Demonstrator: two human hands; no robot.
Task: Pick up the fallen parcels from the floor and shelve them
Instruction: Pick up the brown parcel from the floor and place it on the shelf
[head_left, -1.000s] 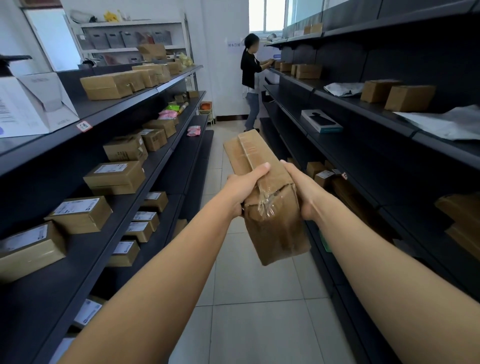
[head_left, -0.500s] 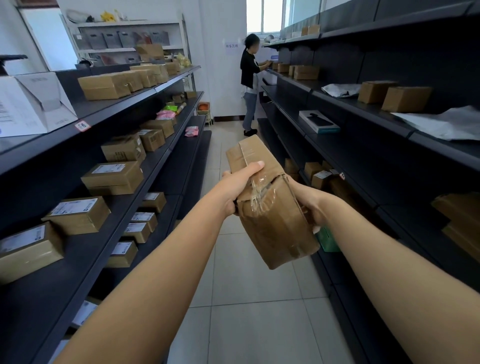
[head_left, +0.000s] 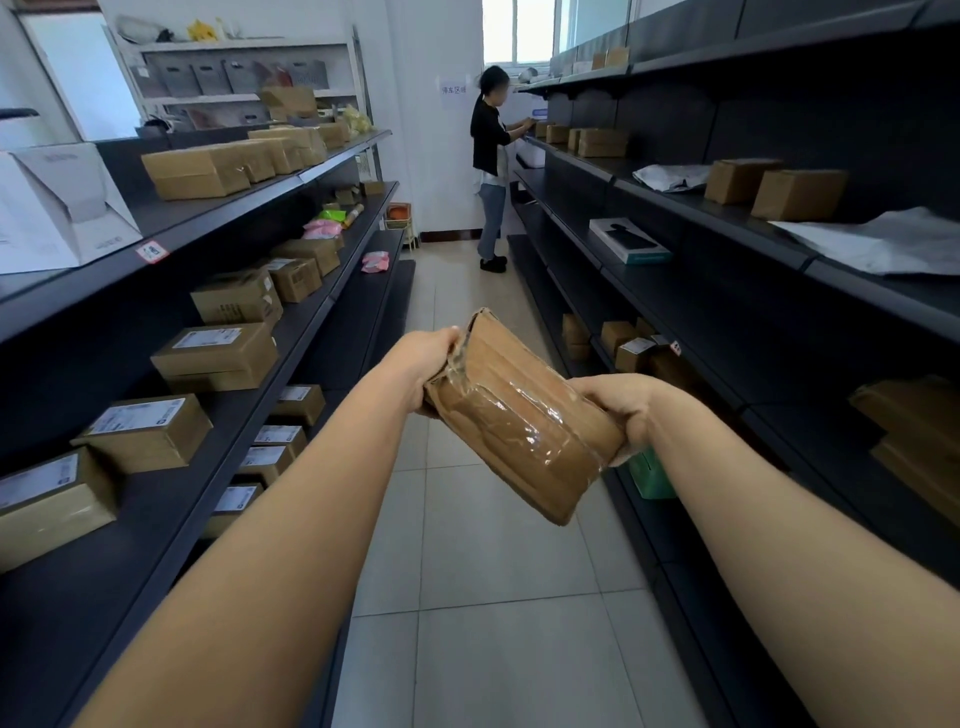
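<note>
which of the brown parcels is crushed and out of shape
The taped parcel held by both hands over the aisle: torn and dented, while the shelved boxes keep square corners.

Taped parcel (head_left: 519, 415) between both hands

Parcel (head_left: 519, 415) rotated since 1.0 s ago: it then stood steeply, long axis near upright, top end pointing down the aisle; it now lies tilted across, far end up-left, near end down-right. Left hand (head_left: 423, 358) has shifted from the parcel's left flank to its upper-left end. Right hand (head_left: 621, 410) has moved from the right flank to the lower-right end, grip closed around that edge. Green box (head_left: 649, 475) now shows just below the right hand.
</note>
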